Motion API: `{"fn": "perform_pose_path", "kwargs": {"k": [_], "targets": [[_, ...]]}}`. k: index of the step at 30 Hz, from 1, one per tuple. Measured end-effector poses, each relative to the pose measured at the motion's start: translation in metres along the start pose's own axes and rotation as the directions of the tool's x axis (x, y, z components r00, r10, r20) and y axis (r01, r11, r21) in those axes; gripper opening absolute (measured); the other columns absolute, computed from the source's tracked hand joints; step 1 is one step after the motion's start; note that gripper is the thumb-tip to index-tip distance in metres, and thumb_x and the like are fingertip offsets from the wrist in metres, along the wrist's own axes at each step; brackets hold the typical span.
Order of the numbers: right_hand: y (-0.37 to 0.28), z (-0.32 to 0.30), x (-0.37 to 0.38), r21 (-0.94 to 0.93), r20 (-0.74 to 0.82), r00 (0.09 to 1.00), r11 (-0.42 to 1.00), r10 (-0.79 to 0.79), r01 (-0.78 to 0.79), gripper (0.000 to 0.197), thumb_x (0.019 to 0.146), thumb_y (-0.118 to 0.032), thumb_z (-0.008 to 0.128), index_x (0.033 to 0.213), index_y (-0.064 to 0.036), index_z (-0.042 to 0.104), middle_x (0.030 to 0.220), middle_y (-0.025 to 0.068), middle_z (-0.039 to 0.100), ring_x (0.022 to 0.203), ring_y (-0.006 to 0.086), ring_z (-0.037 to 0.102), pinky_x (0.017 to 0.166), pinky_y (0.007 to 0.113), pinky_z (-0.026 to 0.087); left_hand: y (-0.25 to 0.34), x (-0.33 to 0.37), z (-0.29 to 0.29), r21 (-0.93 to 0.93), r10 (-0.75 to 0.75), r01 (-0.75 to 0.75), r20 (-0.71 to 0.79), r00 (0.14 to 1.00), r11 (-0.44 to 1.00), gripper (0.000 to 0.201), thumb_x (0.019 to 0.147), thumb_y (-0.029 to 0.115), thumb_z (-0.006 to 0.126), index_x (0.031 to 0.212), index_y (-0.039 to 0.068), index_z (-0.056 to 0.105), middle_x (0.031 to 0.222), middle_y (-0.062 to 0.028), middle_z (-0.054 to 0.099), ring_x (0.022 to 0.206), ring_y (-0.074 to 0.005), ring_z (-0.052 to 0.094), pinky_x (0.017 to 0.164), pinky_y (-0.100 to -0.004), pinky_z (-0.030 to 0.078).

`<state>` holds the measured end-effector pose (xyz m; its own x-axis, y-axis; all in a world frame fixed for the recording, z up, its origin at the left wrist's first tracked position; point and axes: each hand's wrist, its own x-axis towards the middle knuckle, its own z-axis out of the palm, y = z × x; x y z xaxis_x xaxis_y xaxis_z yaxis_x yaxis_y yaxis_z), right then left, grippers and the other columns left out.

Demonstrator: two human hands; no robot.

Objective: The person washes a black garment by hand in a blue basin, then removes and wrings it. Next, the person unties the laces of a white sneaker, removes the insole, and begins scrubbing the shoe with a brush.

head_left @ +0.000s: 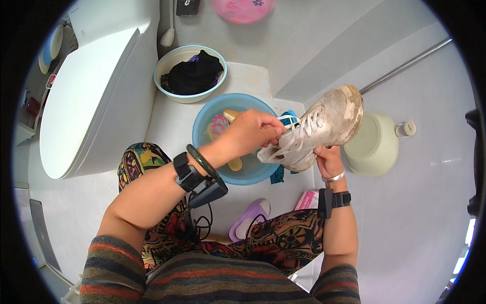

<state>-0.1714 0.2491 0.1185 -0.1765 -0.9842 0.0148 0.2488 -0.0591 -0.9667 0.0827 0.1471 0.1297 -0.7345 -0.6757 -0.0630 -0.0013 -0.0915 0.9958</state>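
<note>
A dirty white sneaker (326, 121) with stained, worn patches at the toe hangs tilted over the right rim of a blue basin (201, 119). My right hand (330, 161) grips the sneaker from its right underside, thumb on its side. With pinched fingers, my left hand (253, 133) holds a white shoelace (287, 117) by the shoe's opening. The laces still run crosswise through the eyelets. Under my left hand, a pink patterned item (219, 124) and a yellowish piece (235, 163) lie in the basin, partly hidden by the hand.
A pale basin (158, 76) holding dark cloth (195, 75) stands behind, beside a white toilet (88, 106). Teal cloth (277, 175) lies at the blue basin's right. A pale green bucket (377, 152) is by the right wall. My foot wears a purple slipper (260, 206) near a pink-and-white package (307, 200).
</note>
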Motion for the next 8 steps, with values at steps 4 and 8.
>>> {"fn": "perform_pose_path", "kwargs": {"k": [4,8], "targets": [[-0.005,0.005,0.000,-0.126,0.001,0.998,0.991,0.055,-0.054,0.072,0.070,0.004,0.076,0.133,-0.0024,0.044,0.126,0.0070,0.056,0.115,0.0201,0.055,0.100,0.034,0.043,-0.012,0.002,0.013,0.083,0.109,-0.091,-0.245,0.963,0.992,0.028,0.085,0.024,0.066,0.094,-0.002,0.072,0.078,-0.0052,0.070,0.067,-0.0106,0.061,0.062,-0.0264,0.049],[-0.007,0.011,-0.001,-0.201,0.042,0.996,0.977,0.074,-0.064,0.070,0.071,0.004,0.075,0.134,-0.0028,0.044,0.129,0.0073,0.055,0.114,0.0198,0.055,0.100,0.034,0.043,-0.010,0.005,0.013,-0.078,-0.049,0.031,-0.243,0.969,0.996,0.025,0.086,0.027,0.068,0.095,0.004,0.073,0.078,-0.0049,0.070,0.069,-0.0097,0.060,0.064,-0.0269,0.050]]}}
